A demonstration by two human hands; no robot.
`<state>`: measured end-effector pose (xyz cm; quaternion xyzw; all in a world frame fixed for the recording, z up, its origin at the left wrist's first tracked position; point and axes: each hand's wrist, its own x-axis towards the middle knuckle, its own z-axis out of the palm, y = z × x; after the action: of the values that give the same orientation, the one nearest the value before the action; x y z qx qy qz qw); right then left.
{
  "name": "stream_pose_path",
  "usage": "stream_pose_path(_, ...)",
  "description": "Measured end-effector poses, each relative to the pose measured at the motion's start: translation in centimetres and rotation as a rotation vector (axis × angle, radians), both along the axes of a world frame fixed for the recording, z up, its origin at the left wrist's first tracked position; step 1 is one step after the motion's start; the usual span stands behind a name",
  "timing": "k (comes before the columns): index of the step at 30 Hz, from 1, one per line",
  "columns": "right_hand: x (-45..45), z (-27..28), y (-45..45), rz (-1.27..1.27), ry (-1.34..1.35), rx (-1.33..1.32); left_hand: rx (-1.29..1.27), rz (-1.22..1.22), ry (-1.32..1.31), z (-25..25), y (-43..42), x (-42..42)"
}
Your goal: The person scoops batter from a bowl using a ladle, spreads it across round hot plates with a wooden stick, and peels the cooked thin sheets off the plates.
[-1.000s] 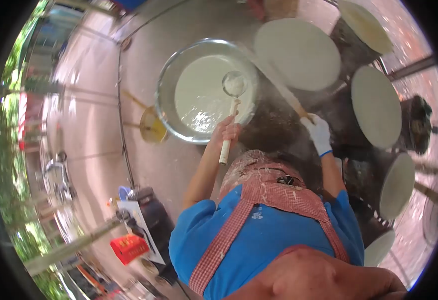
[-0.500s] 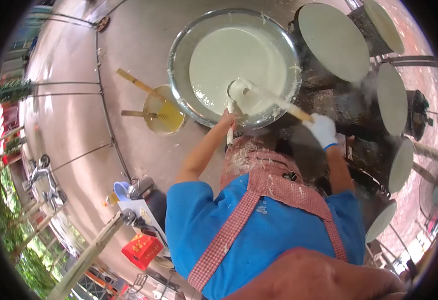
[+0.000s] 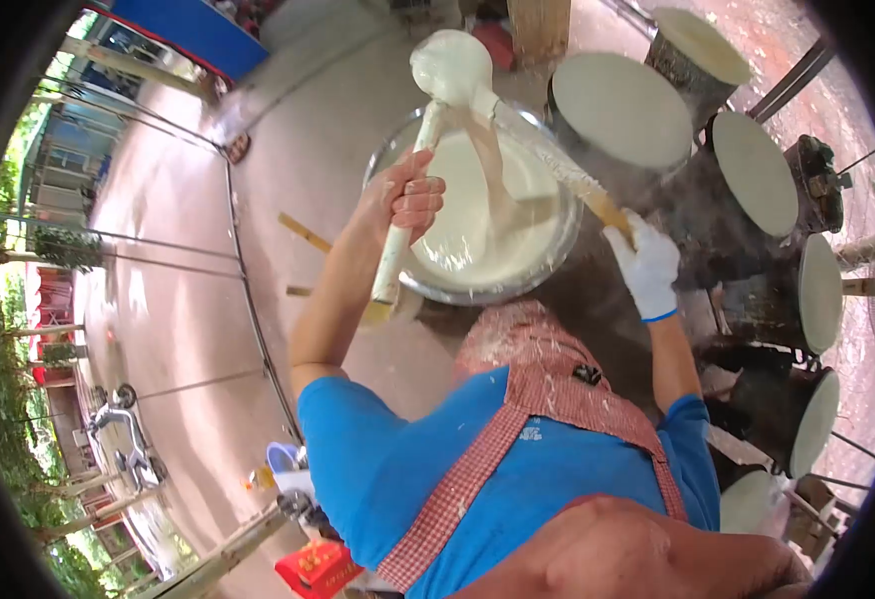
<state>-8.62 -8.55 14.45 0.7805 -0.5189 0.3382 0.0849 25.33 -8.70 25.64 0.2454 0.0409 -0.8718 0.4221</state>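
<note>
My left hand (image 3: 412, 195) is bare and closed round the white handle of a ladle (image 3: 450, 66), lifted above a large metal basin (image 3: 469, 298). Thick white batter coats the ladle's bowl. In a white glove, my right hand (image 3: 645, 262) grips a wooden-handled stick (image 3: 557, 160), its far end smeared with batter and close to the ladle's bowl; whether they touch I cannot tell. A stream of batter (image 3: 492, 165) falls from there into the white batter (image 3: 452, 240) in the basin.
Several steaming round vessels with pale tops, one of them a pan (image 3: 620, 110), line the right side. Behind my left forearm, a container with yellow liquid (image 3: 377, 312) and wooden handles (image 3: 303, 232) partly shows. A red bag (image 3: 317, 569) lies low at left; a scooter (image 3: 126, 437) stands farther off.
My left hand has risen with the ladle from inside the basin to above its far rim. The stick's far end has moved up with it, and batter now pours down. The view has shifted.
</note>
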Motion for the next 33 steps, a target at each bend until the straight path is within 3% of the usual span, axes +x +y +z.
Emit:
stream_pose_path(4,-0.2,6.4,-4.7,0.011,-0.093,-0.304,-0.33,-0.045,-0.236,8.3,-0.8,1.7)
stream_pose_path(6,0.1,8.6,-6.0,-0.01,-0.203,-0.341,-0.569,0.079,-0.69,12.7,-1.0,1.9)
stream_pose_path(7,0.4,9.5,-6.0,-0.031,-0.279,-0.303,-0.78,0.091,-0.823,13.5,-1.4,2.5)
stream_pose_path(9,1.6,8.7,-6.2,0.059,-0.561,-0.202,-0.809,0.109,-0.883,12.2,-3.4,3.7)
stream_pose_path(10,2.5,6.9,-5.9,0.034,-0.574,-0.215,-0.794,0.132,-0.933,10.3,-4.6,4.6)
stream_pose_path(12,4.1,2.1,-4.3,0.105,-0.949,0.483,-0.623,-0.019,-0.754,3.7,-5.9,5.7)
stream_pose_path(13,4.1,-0.2,-3.3,0.06,-0.982,0.491,-0.476,-0.135,-0.631,1.4,-5.7,5.2)
stream_pose_path(15,3.8,-5.3,0.5,-0.093,-0.809,0.826,-0.124,-0.254,-0.503,-1.5,-6.3,3.1)
stream_pose_path(16,3.0,-4.4,2.9,-0.21,-0.791,0.99,-0.099,-0.331,-0.528,-2.9,-6.8,3.1)
stream_pose_path(18,1.6,-1.6,7.9,-0.393,-0.71,0.96,-0.097,-0.666,-0.225,-5.1,-8.4,1.9)
stream_pose_path(19,0.9,-1.0,9.6,-0.495,-0.765,0.927,0.305,-0.595,0.103,-3.8,-8.5,0.5)
stream_pose_path(21,-0.5,0.6,14.7,-0.475,-0.881,0.722,-0.118,-0.713,-0.182,-2.9,-8.6,-3.3)
stream_pose_path(22,-0.7,0.7,16.5,-0.507,-0.905,0.553,-0.205,-0.748,-0.277,-3.5,-8.5,-6.1)
stream_pose_path(23,-0.9,2.2,18.6,-0.571,-1.01,0.617,-0.316,-0.79,-0.351,-4.3,-8.3,-9.2)
stream_pose_path(25,-1.5,0.2,22.1,-0.641,-1.059,0.501,-0.305,-1.138,0.098,-7.5,-8.2,-15.5)
stream_pose_path(26,-1.5,-0.6,24.4,-0.672,-1.201,0.568,-0.207,-1.175,0.119,-7.2,-6.1,-18.6)
stream_pose_path(27,-0.9,-1.1,27.0,-0.811,-1.132,0.589,-0.112,-1.187,0.115,-6.8,-4.1,-21.2)
stream_pose_path(28,-0.6,-4.7,29.6,-0.906,-0.961,0.5,0.138,-1.262,0.183,-7.7,-2.5,-24.1)
stream_pose_path(30,1.6,-7.5,36.5,-1.131,-0.955,0.562,0.395,-1.451,0.227,-13.9,-0.8,-29.5)
stream_pose_path(33,8.2,-9.4,47.3,-1.453,-1.028,0.63,0.584,-1.596,0.159,-18.8,9.5,-34.4)
